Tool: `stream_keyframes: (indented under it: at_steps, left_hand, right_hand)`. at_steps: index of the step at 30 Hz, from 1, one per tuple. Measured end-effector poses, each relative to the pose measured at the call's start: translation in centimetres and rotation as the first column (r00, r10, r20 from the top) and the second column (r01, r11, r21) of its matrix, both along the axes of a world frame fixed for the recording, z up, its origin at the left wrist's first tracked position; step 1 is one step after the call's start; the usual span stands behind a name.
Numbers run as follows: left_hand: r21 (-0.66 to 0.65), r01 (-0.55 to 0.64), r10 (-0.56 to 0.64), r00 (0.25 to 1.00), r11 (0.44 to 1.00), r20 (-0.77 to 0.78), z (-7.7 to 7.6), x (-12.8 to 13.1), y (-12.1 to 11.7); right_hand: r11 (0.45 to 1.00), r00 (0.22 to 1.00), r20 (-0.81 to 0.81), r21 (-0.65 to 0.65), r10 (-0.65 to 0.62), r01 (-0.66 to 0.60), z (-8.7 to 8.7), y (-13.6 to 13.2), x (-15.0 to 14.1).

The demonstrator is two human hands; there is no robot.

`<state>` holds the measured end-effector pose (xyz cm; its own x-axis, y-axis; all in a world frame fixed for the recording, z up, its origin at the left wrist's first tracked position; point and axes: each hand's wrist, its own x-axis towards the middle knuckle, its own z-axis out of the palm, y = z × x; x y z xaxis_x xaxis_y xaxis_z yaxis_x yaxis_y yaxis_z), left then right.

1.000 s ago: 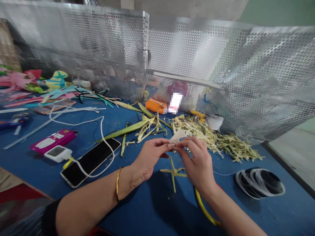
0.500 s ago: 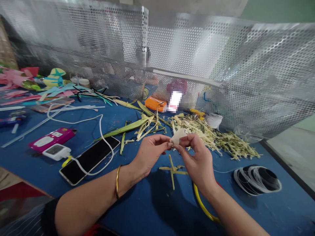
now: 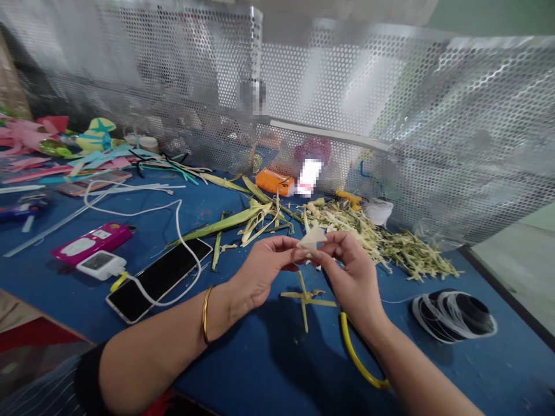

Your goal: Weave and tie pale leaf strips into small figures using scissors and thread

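Observation:
Between my two hands is a small pale star-shaped piece [image 3: 313, 237], thin and flat; its material I cannot make out. My left hand [image 3: 273, 263] pinches its lower left edge between thumb and fingers. From the other side, my right hand [image 3: 350, 268] grips its lower right edge with thumb and forefinger. Just below the hands, a cross of knotted leaf strips [image 3: 304, 297] lies on the blue table [image 3: 243, 370]. A yellow curved handle [image 3: 358, 358] shows beside my right wrist, the rest of it hidden under the forearm.
Shredded plant strips [image 3: 411, 254] and long husk leaves [image 3: 225, 224] lie behind the hands. A thread spool [image 3: 453, 316] stands at the right. To the left are a black phone [image 3: 160, 280], a magenta device [image 3: 93, 242] and a white cable. A perforated metal screen [image 3: 321, 81] closes the back.
The pale piece has turned between my fingers, so its star points now show more plainly. My right hand has shifted slightly, and more of the yellow handle shows.

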<state>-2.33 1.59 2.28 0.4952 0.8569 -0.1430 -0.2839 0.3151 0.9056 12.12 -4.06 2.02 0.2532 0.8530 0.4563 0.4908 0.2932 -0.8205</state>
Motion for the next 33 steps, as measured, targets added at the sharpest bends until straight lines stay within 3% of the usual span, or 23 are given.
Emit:
stream_keyframes:
  at_steps: [4,9,12,17,24,29,33]
  left_hand:
    - [-0.109,-0.001,0.008,0.998,0.994,0.057,-0.1,0.0,0.2]
    - [-0.154,0.022,-0.012,0.998,0.988,0.062,-0.4,-0.1,0.2]
    - [-0.131,0.037,-0.032,0.999,0.991,0.039,-0.4,-0.2,0.1]
    - [0.016,0.014,-0.014,1.0,1.0,-0.014,-0.2,-0.1,-0.1]
    - [0.159,-0.087,0.088,0.996,0.983,0.004,0.1,0.1,-0.4]
    - [0.143,-0.089,0.087,0.996,0.986,0.019,0.0,0.1,-0.2]
    - [0.059,-0.08,0.08,0.997,0.995,0.011,-0.1,0.1,0.0]
  right_hand:
    - [0.98,0.961,0.26,0.192,-0.096,0.046,-0.3,0.1,0.4]
    - [0.946,0.88,0.464,0.318,-0.107,-0.053,-0.5,0.3,0.7]
    - [0.949,0.878,0.465,0.314,-0.113,-0.044,-0.5,0.3,0.6]
    - [0.958,0.895,0.418,0.285,-0.153,0.03,-0.6,0.1,0.3]
    - [0.994,0.961,0.258,0.069,-0.099,0.084,-0.4,-0.3,-0.3]
    - [0.993,0.964,0.239,0.039,-0.115,0.109,-0.3,-0.4,-0.6]
    - [0.993,0.96,0.272,0.112,-0.061,0.032,-0.2,-0.3,-0.6]
